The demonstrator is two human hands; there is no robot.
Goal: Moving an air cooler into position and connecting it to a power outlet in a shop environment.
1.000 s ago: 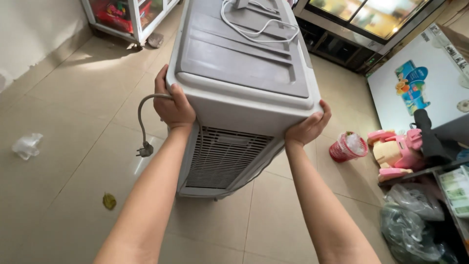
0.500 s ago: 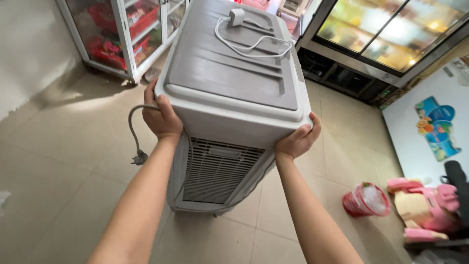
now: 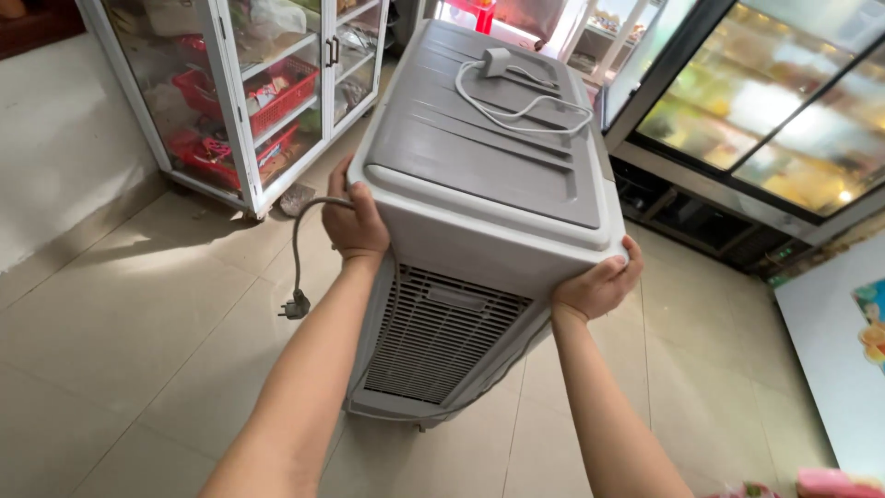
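**Hands clamp both sides of grey air cooler above tiled floor**

Left hand grips the left edge of a large grey air cooler, fingers wrapped around the corner just under its ribbed top panel, while the right hand is closed on the opposite lower corner, thumb pressed over the rim. Both bare forearms reach up from the bottom of the frame, and the cooler sits tipped between them, its slatted vent grille facing the person and its base close to the beige tiled floor. A white power cord with its plug lies coiled on the cooler's top panel. A grey hose curves out from the cooler's left side, beside the left hand, and hangs down with a dark fitting at its end above the floor. Left of the cooler stands a white-framed glass cabinet holding red baskets. Right of the cooler runs a glass-fronted display fridge, brightly lit inside. Whether the cooler's base touches the floor cannot be told.
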